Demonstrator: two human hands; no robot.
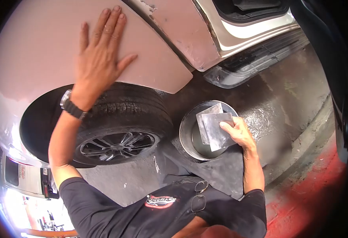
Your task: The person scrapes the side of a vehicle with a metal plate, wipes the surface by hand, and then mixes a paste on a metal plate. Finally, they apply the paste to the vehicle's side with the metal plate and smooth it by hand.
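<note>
My left hand (pixel 99 57) lies flat on the primed, brownish-pink fender (pixel 158 67) of a car, above the wheel arch. Its fingers are stretched out and it holds nothing. On that wrist is a dark watch (pixel 71 105). Between the thumb and fingers of my right hand (pixel 239 133) are thin, flat metal putty spreaders (pixel 217 129), at least two, overlapping and fanned apart. They are over a round bucket (pixel 186 137) with dark liquid inside, and hide part of its opening. The fingers behind the plates are mostly hidden.
A tire (pixel 130 109) with a dark spoked wheel (pixel 118 146) stands below the fender. The car door (pixel 185 33) has patchy primer, with a side step (pixel 237 71) beneath it. Wet concrete floor (pixel 277 119) lies right of the bucket; a red-painted strip (pixel 312 186) runs farther right.
</note>
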